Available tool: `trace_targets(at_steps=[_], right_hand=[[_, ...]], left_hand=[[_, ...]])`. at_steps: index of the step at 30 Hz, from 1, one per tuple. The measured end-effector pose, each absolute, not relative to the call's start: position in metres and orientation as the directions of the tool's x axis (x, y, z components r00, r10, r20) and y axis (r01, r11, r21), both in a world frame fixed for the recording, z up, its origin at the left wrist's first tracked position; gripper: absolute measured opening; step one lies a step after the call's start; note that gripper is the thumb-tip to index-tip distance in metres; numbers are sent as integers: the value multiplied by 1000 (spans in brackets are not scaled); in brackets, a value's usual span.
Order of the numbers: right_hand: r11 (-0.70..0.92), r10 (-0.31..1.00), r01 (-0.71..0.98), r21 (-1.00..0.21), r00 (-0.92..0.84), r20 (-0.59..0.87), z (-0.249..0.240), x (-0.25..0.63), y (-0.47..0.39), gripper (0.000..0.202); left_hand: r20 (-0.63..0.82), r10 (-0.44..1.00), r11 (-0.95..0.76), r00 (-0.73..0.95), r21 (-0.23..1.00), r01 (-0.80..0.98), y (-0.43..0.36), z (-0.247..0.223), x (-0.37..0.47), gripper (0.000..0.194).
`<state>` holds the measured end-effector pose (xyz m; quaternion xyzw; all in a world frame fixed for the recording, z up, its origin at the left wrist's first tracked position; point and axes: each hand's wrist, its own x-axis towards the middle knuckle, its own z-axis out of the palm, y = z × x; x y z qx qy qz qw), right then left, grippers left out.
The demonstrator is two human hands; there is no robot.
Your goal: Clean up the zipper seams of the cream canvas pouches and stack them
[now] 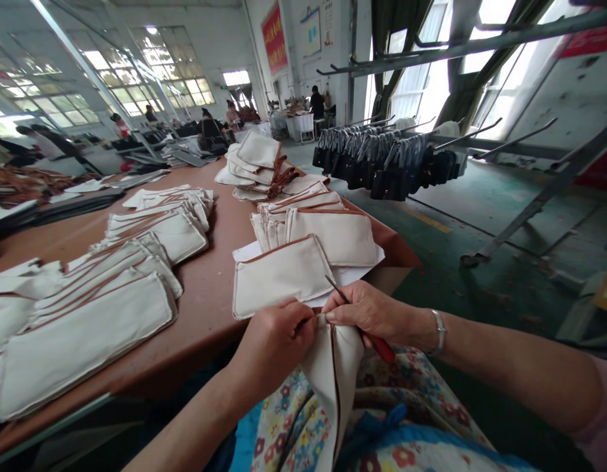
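Note:
A cream cloth pouch (350, 351) with brown edging hangs folded over my lap, its upper end between both hands. My left hand (278, 337) is closed, its thumb and fingers pinching the left side of that end. On the other side, my right hand (365, 311) grips the pouch's top edge between thumb and finger. The same hand also holds a slim, dark, pointed tool with a red handle (383, 349); its tip points up and left, and its middle is hidden by the fingers. Just beyond my hands, a similar pouch (284, 275) lies flat on the table.
Stacked pouches (333, 233) lie behind it, and long overlapping rows (87, 334) fill the left side of the brown table (205, 301). A metal rack with hanging black items (387, 170) stands at right. Other people (316, 103) sit far back.

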<state>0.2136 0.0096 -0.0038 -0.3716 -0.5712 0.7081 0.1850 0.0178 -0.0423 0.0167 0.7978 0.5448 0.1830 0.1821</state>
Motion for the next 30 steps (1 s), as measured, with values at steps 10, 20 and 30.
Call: trace_targets(at_steps=[10,20,30], right_hand=[[-164,687,227,-960,-672,-276,-2,214,3,8],[-170,696,212,-962,-665,-270,3,221,15,18],[108,686,205,-973,-724,-77,14,223,17,19]], left_hand=[[123,911,-410,395,141,901,-31,11,13,15],[-61,931,-177,361,788,590,-32,38,2,28],[-432,794,358,428,901,245,-26,17,17,38]])
